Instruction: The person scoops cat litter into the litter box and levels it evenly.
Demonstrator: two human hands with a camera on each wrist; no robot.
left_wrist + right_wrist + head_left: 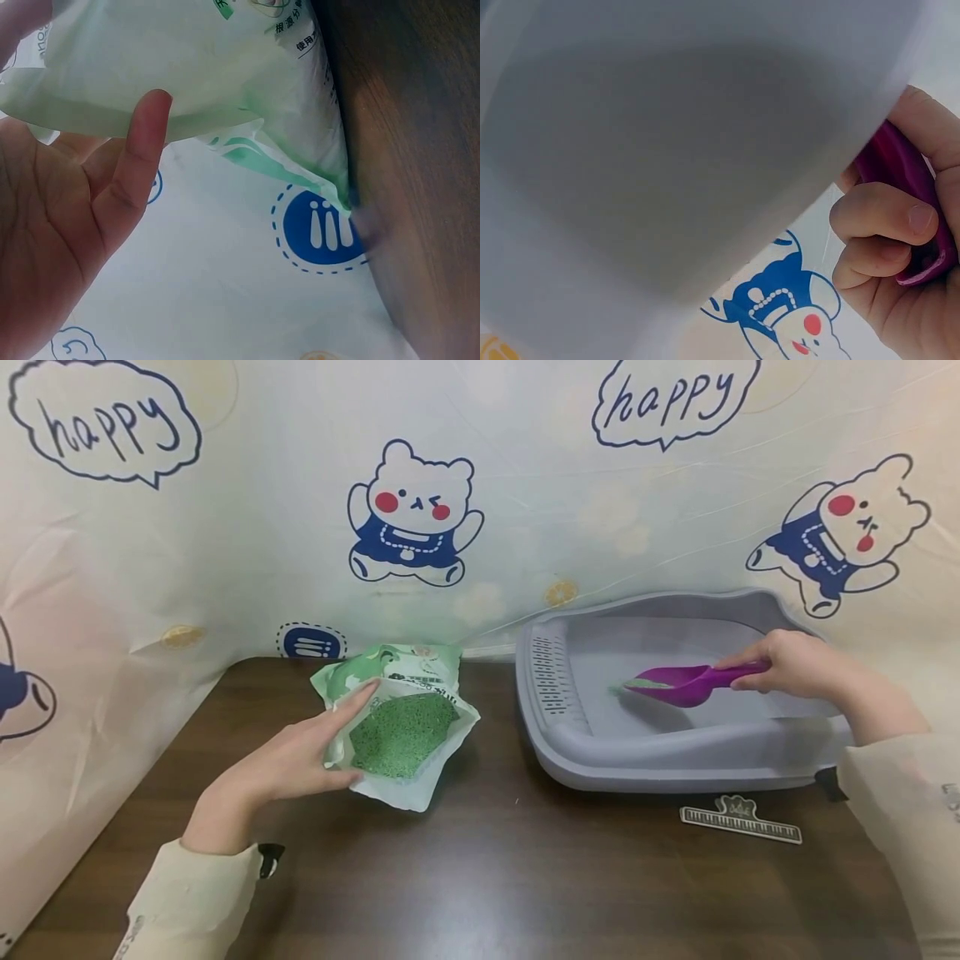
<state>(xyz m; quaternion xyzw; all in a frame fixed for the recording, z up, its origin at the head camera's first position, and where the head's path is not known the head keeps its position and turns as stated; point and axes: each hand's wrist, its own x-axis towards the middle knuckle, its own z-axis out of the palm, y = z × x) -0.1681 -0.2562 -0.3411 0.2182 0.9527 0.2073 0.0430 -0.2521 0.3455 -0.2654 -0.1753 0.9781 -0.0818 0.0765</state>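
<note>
On the left, my left hand holds the side of an opened green-and-white bag, thumb low on the rim and fingers spread along it. Green litter granules fill the bag's mouth, which faces me. In the left wrist view a finger lies against the bag's pale side. My right hand grips the handle of a purple scoop over the grey litter box. Some green granules show in the scoop, and a few appear at its tip. The right wrist view has the curled fingers around the purple handle.
A metal ruler-like bag clip lies in front of the litter box on the dark wooden table. Behind the table hangs a patterned sheet with cartoon bears. The box's raised wall fills much of the right wrist view.
</note>
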